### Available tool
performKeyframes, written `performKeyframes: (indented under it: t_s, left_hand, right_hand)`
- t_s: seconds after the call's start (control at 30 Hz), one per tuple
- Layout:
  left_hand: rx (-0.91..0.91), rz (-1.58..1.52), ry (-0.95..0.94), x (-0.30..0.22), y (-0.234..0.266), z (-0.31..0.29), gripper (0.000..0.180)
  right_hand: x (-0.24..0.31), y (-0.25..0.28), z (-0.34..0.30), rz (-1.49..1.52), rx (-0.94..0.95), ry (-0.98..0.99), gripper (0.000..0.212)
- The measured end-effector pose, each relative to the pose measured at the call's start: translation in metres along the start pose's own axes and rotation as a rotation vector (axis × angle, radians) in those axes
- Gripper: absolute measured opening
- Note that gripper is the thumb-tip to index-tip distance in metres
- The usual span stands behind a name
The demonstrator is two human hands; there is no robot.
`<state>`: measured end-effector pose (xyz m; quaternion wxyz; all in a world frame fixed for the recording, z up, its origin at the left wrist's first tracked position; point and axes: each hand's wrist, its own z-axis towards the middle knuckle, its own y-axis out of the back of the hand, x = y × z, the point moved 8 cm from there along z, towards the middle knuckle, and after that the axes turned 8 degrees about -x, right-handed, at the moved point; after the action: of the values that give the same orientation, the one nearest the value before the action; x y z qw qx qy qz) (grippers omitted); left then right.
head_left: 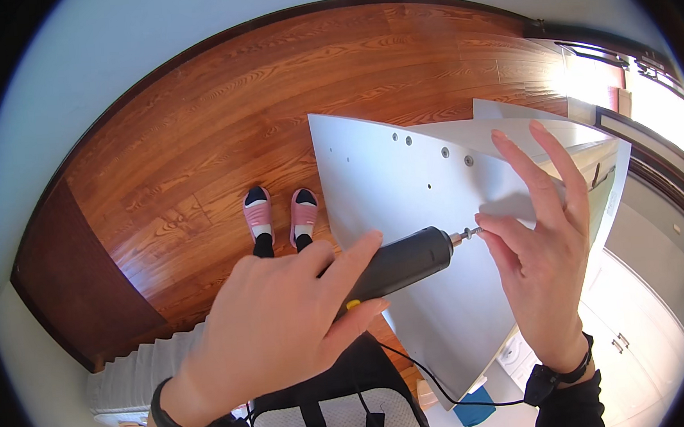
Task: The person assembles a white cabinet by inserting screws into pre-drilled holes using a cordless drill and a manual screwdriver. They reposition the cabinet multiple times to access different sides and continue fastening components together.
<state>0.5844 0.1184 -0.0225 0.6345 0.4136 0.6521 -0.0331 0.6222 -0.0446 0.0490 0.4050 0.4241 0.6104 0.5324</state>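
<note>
My left hand (278,327) is wrapped round a black cordless screwdriver (412,264) with a yellow button. The tool points right, and a thin bit stands out from its metal nose. At the bit's end my right hand (549,263) pinches a small screw (477,230) between thumb and forefinger, its other fingers raised. Both are held over a white panel (388,203), which seems to be part of a larger white piece of furniture. Round metal fittings (445,152) and small dark holes dot the panel's upper part.
Beyond the panel lies a wooden floor (210,112), with feet in pink slippers (258,212) on it. A black and grey bag-like item (331,418) is near my body. A black cable (463,403) runs below the panel, past a blue object (474,409). White cabinet doors (627,337) stand at the right.
</note>
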Motion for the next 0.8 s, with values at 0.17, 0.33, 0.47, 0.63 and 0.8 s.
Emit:
performKeyframes:
  t_s: [0.17,0.33,0.47,0.63,0.8]
  left_hand:
    - [-0.001,-0.079,-0.005,0.004,0.006,0.006,0.048]
    - [0.001,-0.013,-0.003,0.001,0.007,0.005,0.050]
    - [0.010,-0.032,-0.011,0.001,0.006,0.005,0.052]
    - [0.110,-0.410,0.089,0.009,0.009,0.013,0.051]
    - [0.507,-0.749,0.535,0.033,-0.009,0.002,0.052]
  right_hand:
    - [0.001,0.001,0.001,-0.010,-0.013,0.020,0.016]
    - [0.012,0.001,0.000,-0.006,-0.004,0.090,0.016]
    - [0.014,0.000,0.001,0.087,-0.015,0.155,0.014]
    - [0.011,-0.001,0.001,0.110,-0.026,0.135,0.011]
    - [0.009,0.000,0.001,0.128,-0.041,0.111,0.009]
